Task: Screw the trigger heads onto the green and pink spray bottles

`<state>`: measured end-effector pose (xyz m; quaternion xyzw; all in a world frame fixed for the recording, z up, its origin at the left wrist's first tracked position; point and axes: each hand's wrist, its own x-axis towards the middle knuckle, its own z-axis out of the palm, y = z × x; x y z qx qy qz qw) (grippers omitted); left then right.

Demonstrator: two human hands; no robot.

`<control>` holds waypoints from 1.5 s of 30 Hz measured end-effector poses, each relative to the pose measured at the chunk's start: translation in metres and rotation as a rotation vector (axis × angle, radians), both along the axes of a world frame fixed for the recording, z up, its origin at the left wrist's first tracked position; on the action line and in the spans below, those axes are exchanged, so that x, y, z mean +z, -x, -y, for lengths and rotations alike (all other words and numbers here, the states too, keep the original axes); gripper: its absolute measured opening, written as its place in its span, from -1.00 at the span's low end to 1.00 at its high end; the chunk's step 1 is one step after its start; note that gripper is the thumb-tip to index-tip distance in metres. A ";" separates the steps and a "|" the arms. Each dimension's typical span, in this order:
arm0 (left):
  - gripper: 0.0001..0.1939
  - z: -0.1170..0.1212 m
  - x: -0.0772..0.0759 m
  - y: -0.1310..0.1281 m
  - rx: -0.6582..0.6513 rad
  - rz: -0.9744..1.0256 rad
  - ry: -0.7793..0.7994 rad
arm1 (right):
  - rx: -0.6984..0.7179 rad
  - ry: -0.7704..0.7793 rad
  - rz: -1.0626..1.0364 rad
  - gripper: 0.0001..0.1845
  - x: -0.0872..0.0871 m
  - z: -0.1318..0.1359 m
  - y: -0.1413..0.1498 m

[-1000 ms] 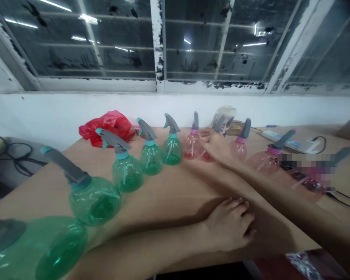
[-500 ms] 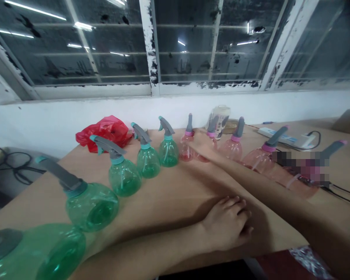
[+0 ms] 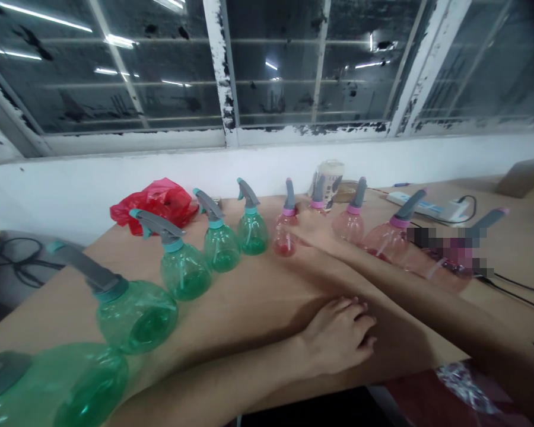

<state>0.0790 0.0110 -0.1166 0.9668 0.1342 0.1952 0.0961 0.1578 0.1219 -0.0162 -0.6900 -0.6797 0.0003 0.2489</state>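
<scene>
My right hand (image 3: pixel 315 230) reaches far across the table, its fingers closed against the side of a pink spray bottle (image 3: pixel 285 240) with a grey trigger head and pink collar. Part of the grip is blurred. Behind this hand, another pink spray bottle (image 3: pixel 317 204) is partly hidden. More pink bottles (image 3: pixel 349 226) run off to the right, partly behind my right forearm. My left hand (image 3: pixel 338 335) lies on the table near the front edge, fingers loosely bent and apart, holding nothing. A row of green spray bottles (image 3: pixel 253 234) with liquid inside curves along the left side.
A crumpled red plastic bag (image 3: pixel 155 204) lies at the back left. Near the wall stand a printed white container (image 3: pixel 327 184) and a white power strip (image 3: pixel 427 207) with cables. A brown box (image 3: pixel 523 177) sits at the far right. Windows (image 3: pixel 276 65) rise behind.
The pink bottle at my right hand has come slightly nearer to me, a little apart from the pink bottle behind the hand. My left hand stays put. The view has shifted slightly.
</scene>
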 end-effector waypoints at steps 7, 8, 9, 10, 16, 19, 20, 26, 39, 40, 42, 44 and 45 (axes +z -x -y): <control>-0.80 0.003 0.016 0.021 0.043 0.215 0.165 | 0.091 -0.037 -0.100 -0.38 -0.009 0.042 -0.016; -0.82 0.003 0.020 0.027 0.091 0.265 0.213 | 0.125 -0.045 -0.111 -0.37 -0.011 0.047 -0.020; -0.85 0.004 0.025 0.035 0.152 0.321 0.258 | 0.160 -0.054 -0.117 -0.36 -0.013 0.052 -0.023; -0.88 0.004 0.030 0.042 0.227 0.385 0.296 | 0.191 -0.062 -0.118 -0.36 -0.014 0.057 -0.025; -0.72 -0.018 0.062 0.069 0.594 0.702 0.364 | 0.151 -0.104 -0.078 -0.34 -0.022 0.079 -0.024; -0.51 -0.035 0.078 0.062 0.592 0.698 0.366 | 0.147 -0.133 -0.091 -0.50 -0.028 0.085 -0.017; -0.47 -0.040 0.083 0.058 0.576 0.685 0.389 | 0.155 -0.148 -0.105 -0.51 -0.030 0.085 -0.016; -0.43 -0.056 0.095 0.030 0.462 0.611 0.612 | 0.320 -0.213 -0.206 -0.43 -0.050 0.085 -0.012; -0.77 -0.066 0.099 0.031 0.361 0.682 0.580 | 0.709 -0.177 -0.408 -0.35 -0.077 0.067 -0.057; -0.77 -0.065 0.099 0.033 0.376 0.684 0.574 | 0.682 -0.161 -0.426 -0.46 -0.079 0.063 -0.062; -0.76 -0.062 0.097 0.037 0.417 0.674 0.563 | 0.605 -0.131 -0.462 -0.64 -0.082 0.056 -0.068; -0.75 -0.061 0.095 0.042 0.461 0.664 0.547 | 0.527 -0.128 -0.491 -0.70 -0.083 0.051 -0.071; -0.75 -0.061 0.094 0.044 0.478 0.663 0.536 | 0.493 -0.133 -0.497 -0.70 -0.084 0.049 -0.072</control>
